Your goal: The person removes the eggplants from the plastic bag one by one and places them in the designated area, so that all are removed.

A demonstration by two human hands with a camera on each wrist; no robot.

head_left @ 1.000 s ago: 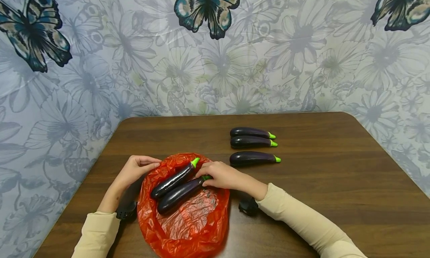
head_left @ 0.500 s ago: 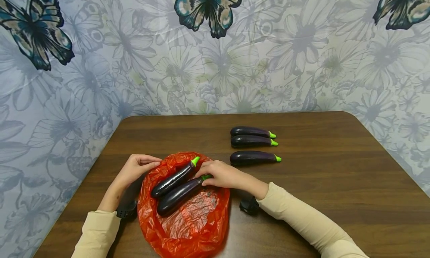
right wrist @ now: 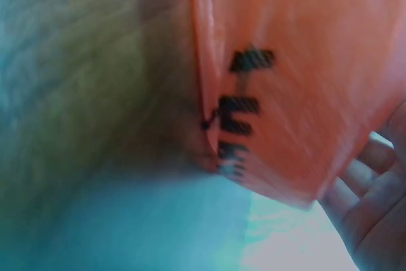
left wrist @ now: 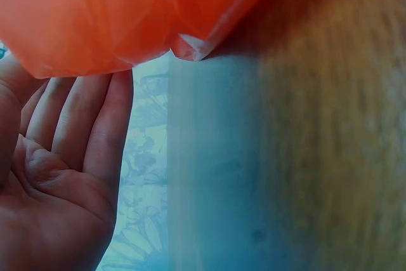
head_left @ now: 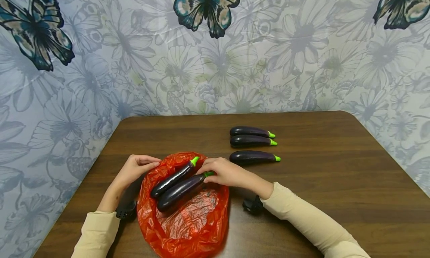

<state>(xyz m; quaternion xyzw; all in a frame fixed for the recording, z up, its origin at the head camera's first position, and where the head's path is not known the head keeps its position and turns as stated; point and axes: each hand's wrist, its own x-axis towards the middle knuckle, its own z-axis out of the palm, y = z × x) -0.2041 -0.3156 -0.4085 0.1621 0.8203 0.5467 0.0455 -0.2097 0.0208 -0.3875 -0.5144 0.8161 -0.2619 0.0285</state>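
Note:
A red plastic bag (head_left: pixel 188 228) stands on the table with its mouth spread wide and its rim rolled. Two dark purple eggplants lie side by side in it: a far eggplant (head_left: pixel 173 181) and a near eggplant (head_left: pixel 181 192). My right hand (head_left: pixel 223 172) reaches over the bag's right rim and grips the near eggplant by its green stem end. At the far left rim, my left hand (head_left: pixel 136 167) pinches the bag's edge between thumb and fingers. The left wrist view shows the left fingers (left wrist: pixel 79 118) running up behind the red plastic, which hides their tips.
Behind the bag to the right lie three more eggplants: a back one (head_left: pixel 250 131), a middle one (head_left: pixel 251 141) close to it, and a front one (head_left: pixel 252 157) set apart. The brown wooden table (head_left: pixel 319 168) ends at a patterned wall hanging (head_left: pixel 235 71).
My right hand has shifted slightly up and to the right, and the stem end of the near eggplant has moved with it. The left hand and the bag have stayed put.

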